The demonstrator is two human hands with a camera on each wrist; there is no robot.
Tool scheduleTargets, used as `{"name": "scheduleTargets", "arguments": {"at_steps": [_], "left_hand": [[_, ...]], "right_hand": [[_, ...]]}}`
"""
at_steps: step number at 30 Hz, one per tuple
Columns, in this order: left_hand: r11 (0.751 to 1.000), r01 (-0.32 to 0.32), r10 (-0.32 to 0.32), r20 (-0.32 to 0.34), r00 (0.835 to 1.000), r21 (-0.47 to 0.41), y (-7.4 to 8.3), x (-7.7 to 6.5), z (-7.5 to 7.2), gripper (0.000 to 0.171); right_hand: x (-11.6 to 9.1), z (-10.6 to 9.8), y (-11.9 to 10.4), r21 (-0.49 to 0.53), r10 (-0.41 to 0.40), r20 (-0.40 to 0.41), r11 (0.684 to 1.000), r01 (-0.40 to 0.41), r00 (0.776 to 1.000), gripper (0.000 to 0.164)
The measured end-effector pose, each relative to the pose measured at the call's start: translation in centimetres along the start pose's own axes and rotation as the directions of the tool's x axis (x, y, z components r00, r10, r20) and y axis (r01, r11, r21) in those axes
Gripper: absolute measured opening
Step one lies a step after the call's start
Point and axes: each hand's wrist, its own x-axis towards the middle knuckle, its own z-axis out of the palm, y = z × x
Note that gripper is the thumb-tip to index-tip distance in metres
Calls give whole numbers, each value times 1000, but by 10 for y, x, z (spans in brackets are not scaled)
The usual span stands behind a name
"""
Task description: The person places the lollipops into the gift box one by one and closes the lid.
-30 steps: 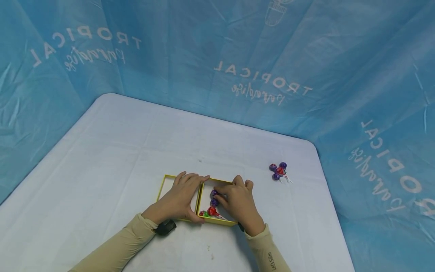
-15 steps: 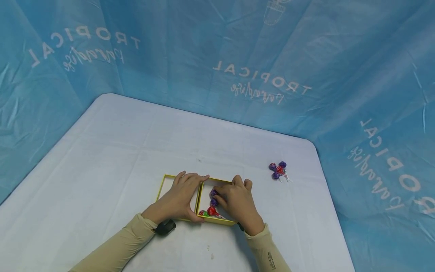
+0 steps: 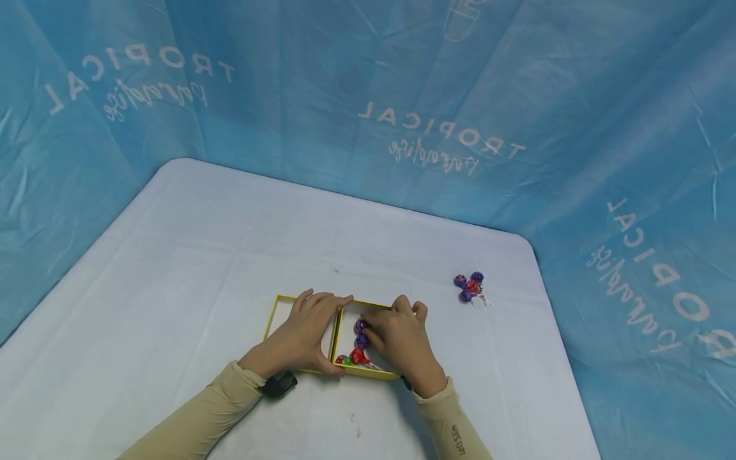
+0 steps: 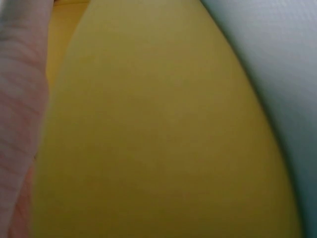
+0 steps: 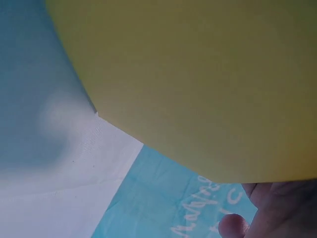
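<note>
In the head view a yellow-rimmed box [image 3: 368,373] with a white inside lies beside a matching left half [image 3: 270,317], their edges together. My left hand [image 3: 303,330] spans the left half and grips across it, fingertips at the far rim and thumb at the near rim by the join. Inside the right box, the thumb and index finger of my right hand [image 3: 402,337] pinch a purple-wrapped lollipop [image 3: 360,326]. A second purple lollipop [image 3: 361,342] lies just below it. Toward the near wall are a red lollipop [image 3: 358,356] and a red-and-green one [image 3: 342,360]. Yellow card walls [image 4: 158,119] fill both wrist views.
Several purple and red lollipops [image 3: 473,287] lie bunched on the white tablecloth [image 3: 218,223] to the right of the box. A blue curtain [image 3: 322,83] with white lettering hangs behind and around the table.
</note>
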Motion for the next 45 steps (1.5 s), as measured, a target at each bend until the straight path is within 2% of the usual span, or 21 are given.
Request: {"name": "scheduleTargets", "arguments": {"at_steps": [8,17,22,33,39,45], "left_hand": [[1000,0,0,-6,1000,-4,-1,1,1,124],[1000,15,-15,11,1000,-14,2,1,-1,124],[1000,14,-14,9,1000,-18,1,1,-1,125],[999,22,-21,24,999,-24,1,1,0,127],[999,26,-25,24,999,-29,1,2,0,127],[999,28,-27,19,999,-29,1,2,1,127]], "right_hand": [[0,1,6,161,18,-39,987,-12,999,25],[-1,0,8,227,42,-49,973,-29,998,23],[-2,-3,12,282,55,-84,959,-29,995,24],[-3,-14,34,397,124,-167,917,-48,978,22],[-5,-19,48,410,190,-157,905,-111,969,19],[-7,-21,79,409,252,-135,895,-178,958,18]]}}
